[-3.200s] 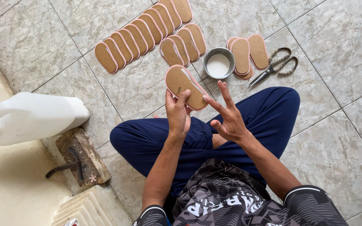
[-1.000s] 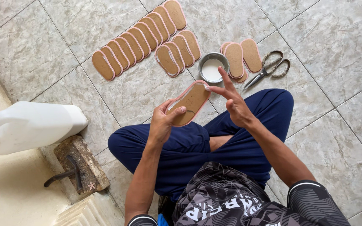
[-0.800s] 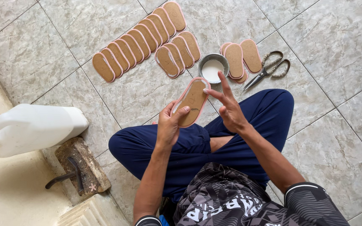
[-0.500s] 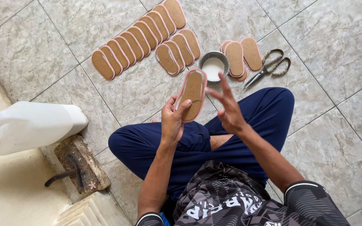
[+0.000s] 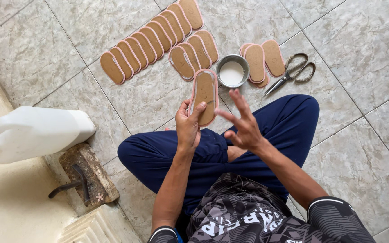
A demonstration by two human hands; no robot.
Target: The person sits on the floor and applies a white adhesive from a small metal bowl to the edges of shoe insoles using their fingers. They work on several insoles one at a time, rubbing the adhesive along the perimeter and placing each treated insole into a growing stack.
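I see my left hand (image 5: pixel 188 127) pinching 1 insole (image 5: pixel 204 96) upright, thumb on its face, so the tan side fronts me above my lap. My right hand (image 5: pixel 244 127) is spread and empty just beside it, fingers kept apart, perhaps wet with glue from the bowl (image 5: pixel 232 71). Finished insoles lie overlapped in a row (image 5: pixel 151 40) on the tiles, scissors (image 5: pixel 290 75) near.

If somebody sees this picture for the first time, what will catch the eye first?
The left hand holds up a tan shoe sole at the centre, with the right hand spread open beside it. Behind, rows of soles lie on the tiled floor, near a small bowl and scissors.
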